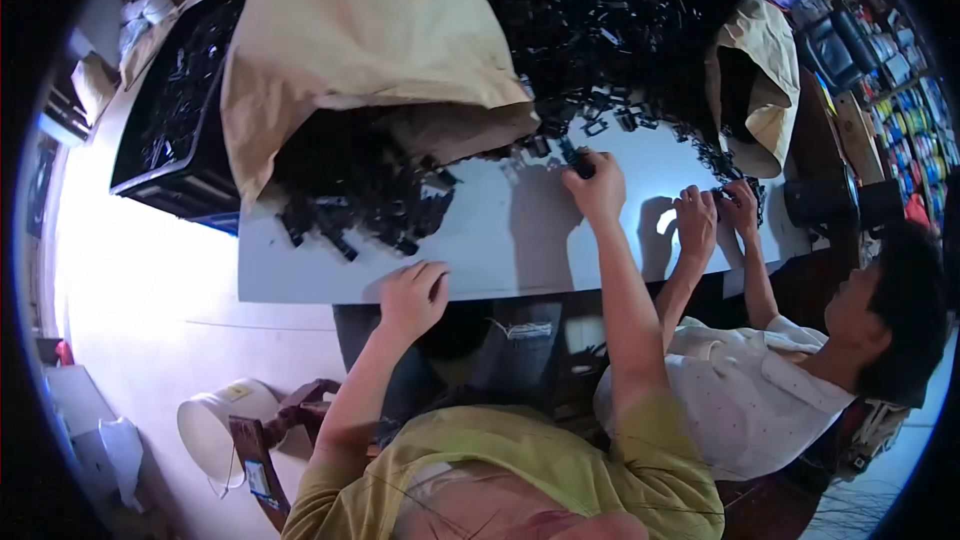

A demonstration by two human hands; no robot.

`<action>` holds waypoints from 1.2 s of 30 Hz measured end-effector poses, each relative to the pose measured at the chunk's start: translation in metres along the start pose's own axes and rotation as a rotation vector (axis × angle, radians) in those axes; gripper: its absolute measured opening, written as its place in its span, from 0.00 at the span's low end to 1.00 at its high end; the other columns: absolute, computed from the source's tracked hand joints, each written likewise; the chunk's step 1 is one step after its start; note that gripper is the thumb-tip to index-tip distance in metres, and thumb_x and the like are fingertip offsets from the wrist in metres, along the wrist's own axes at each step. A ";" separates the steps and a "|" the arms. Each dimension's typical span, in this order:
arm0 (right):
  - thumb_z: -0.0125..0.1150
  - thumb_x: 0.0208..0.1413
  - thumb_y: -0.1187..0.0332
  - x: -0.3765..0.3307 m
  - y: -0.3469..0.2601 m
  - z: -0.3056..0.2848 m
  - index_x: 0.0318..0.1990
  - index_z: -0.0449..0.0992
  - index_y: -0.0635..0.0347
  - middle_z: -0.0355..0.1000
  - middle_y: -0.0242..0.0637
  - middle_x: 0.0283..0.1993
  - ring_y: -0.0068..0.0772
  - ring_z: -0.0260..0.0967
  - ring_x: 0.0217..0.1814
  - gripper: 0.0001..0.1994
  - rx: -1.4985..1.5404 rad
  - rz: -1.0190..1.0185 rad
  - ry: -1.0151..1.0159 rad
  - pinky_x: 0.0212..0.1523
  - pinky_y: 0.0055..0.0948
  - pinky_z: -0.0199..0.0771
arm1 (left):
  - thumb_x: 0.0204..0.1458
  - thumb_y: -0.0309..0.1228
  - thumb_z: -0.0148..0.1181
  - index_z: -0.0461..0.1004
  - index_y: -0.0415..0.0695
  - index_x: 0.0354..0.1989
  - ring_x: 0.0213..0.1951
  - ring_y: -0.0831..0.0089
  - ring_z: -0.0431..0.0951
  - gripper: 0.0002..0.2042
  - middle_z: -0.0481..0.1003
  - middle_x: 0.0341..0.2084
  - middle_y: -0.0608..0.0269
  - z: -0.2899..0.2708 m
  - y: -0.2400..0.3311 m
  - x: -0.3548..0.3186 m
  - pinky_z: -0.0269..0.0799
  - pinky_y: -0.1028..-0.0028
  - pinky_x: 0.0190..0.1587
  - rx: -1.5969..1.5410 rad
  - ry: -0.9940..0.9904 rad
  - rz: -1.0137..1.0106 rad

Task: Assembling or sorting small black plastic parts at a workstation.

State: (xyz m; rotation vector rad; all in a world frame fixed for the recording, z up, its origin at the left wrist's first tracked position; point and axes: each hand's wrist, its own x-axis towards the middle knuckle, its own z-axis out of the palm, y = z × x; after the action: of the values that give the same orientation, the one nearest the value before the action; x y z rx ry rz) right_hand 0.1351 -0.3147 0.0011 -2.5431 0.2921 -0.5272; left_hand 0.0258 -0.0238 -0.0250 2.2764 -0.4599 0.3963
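Note:
My right hand (pixel 602 186) pinches a small black plastic part (pixel 577 158) at the near edge of a big pile of similar black parts (pixel 600 30). Loosely curled, my left hand (pixel 412 300) rests at the near edge of the white table (pixel 500 265); a dark spot shows at its fingers, and I cannot make out whether it is a held piece or shadow. Just beyond that hand, black parts (pixel 370 210) spill from the mouth of a large brown paper bag (pixel 370 30) lying on the table.
On my right sits a co-worker in a white shirt (pixel 730 395), whose hands (pixel 700 220) handle small black parts. A second paper bag (pixel 765 80) stands beyond them. A black crate (pixel 180 100) full of parts is at left; a white bucket (pixel 225 425) is on the floor.

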 end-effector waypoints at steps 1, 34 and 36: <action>0.66 0.36 0.62 -0.012 -0.012 0.008 0.39 0.80 0.51 0.71 0.37 0.40 0.44 0.69 0.43 0.17 -0.017 0.054 -0.049 0.42 0.40 0.72 | 0.44 0.23 0.59 0.74 0.45 0.28 0.22 0.63 0.74 0.03 0.74 0.23 0.62 0.001 -0.001 -0.002 0.69 0.69 0.25 -0.010 0.002 0.038; 0.47 0.61 0.73 -0.078 -0.026 0.000 0.51 0.69 0.67 0.69 0.40 0.51 0.32 0.68 0.52 0.13 0.544 0.033 0.121 0.53 0.28 0.65 | 0.46 0.21 0.59 0.75 0.43 0.34 0.29 0.62 0.75 0.07 0.72 0.32 0.60 0.017 0.021 0.011 0.71 0.69 0.31 -0.137 -0.196 0.141; 0.51 0.56 0.79 -0.093 -0.020 -0.005 0.46 0.72 0.66 0.70 0.38 0.46 0.26 0.70 0.41 0.11 0.496 0.031 0.126 0.40 0.25 0.70 | 0.47 0.20 0.58 0.75 0.42 0.34 0.29 0.63 0.75 0.07 0.72 0.32 0.60 0.018 0.019 0.011 0.71 0.70 0.30 -0.195 -0.206 0.045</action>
State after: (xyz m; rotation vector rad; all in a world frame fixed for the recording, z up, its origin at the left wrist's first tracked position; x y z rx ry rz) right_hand 0.0516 -0.2716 -0.0132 -2.0285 0.2125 -0.6571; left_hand 0.0292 -0.0519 -0.0208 2.1281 -0.6273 0.1317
